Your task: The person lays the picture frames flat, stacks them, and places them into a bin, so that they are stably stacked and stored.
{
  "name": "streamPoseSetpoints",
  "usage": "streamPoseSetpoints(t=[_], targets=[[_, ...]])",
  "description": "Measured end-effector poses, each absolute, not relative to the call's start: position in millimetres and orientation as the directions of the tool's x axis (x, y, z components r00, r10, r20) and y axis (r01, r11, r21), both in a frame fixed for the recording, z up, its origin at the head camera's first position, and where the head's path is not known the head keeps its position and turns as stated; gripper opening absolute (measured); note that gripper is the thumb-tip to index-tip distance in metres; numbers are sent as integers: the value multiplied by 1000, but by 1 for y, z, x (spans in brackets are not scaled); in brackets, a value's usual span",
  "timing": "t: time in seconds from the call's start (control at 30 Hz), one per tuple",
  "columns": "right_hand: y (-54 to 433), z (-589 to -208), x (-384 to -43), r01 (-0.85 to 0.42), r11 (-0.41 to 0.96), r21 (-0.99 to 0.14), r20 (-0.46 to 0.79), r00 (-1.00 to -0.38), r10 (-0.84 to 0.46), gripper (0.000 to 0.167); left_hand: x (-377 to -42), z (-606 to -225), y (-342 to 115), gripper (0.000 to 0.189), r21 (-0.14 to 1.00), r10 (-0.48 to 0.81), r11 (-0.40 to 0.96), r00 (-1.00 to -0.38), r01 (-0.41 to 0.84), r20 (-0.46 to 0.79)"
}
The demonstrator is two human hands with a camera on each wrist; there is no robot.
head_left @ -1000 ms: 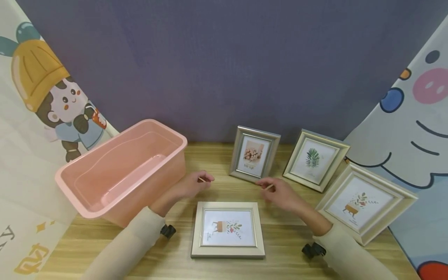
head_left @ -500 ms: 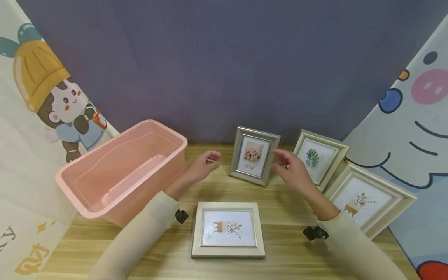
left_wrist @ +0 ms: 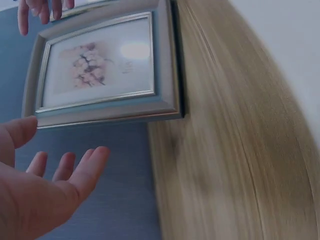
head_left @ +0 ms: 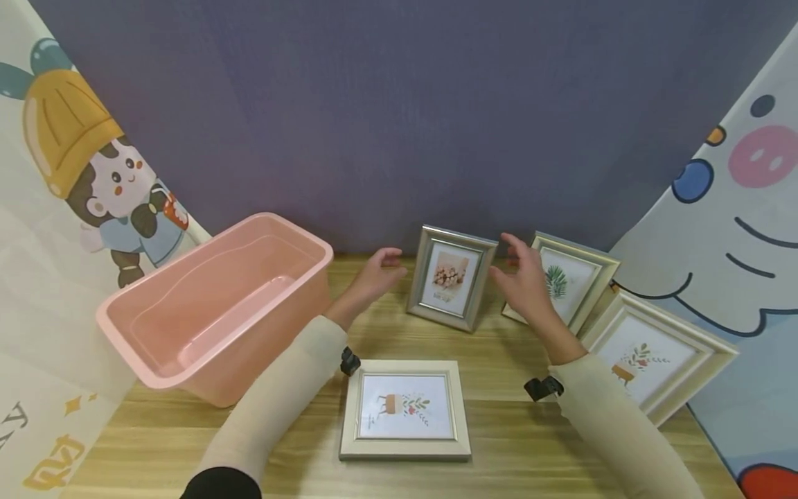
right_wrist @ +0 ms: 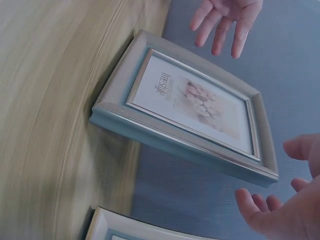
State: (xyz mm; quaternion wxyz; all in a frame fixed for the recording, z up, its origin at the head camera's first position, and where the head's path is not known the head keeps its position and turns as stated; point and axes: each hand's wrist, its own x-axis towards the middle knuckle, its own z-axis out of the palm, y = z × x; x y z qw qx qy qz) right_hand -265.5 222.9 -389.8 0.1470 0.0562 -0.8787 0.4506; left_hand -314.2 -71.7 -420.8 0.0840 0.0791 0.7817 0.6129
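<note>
Head view: left hand [head_left: 380, 275] and right hand [head_left: 525, 281], fingers wide and empty, flank the silver floral photo frame [head_left: 452, 277] standing on the wood-grain tabletop [head_left: 393, 339]; probably light, rigid, breakable—I'd grip its sides.

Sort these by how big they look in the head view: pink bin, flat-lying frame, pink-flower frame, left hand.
Largest to smallest:
pink bin
flat-lying frame
pink-flower frame
left hand
Nearness to the camera may enlarge the flat-lying frame, so true size is unsure.
</note>
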Motion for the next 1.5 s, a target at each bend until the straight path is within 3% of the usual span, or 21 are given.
streamPoseSetpoints(t=[0.17, 0.6, 0.93, 1.23, 1.5], targets=[[222, -399, -277, -199, 597, -777, 273, -962, 34, 72, -323, -429, -63, 61, 985, 248, 161, -963, -66, -105], [222, -408, -287, -181, 599, -780, 244, -969, 25, 65, -332, -429, -47, 63, 972, 236, 215, -960, -98, -149], [221, -414, -289, -158, 494, -855, 205, -978, 43, 67, -338, -435, -41, 57, 967, 209, 217, -961, -135, -181], [220, -417, -291, -173, 503, -847, 233, -971, 57, 67, -342, -437, -41, 37, 969, 157, 215, -975, -123, -158], [218, -416, -289, -164, 509, -845, 233, -970, 74, 66, -341, -437, -41, 34, 969, 154, 218, -976, -116, -152]])
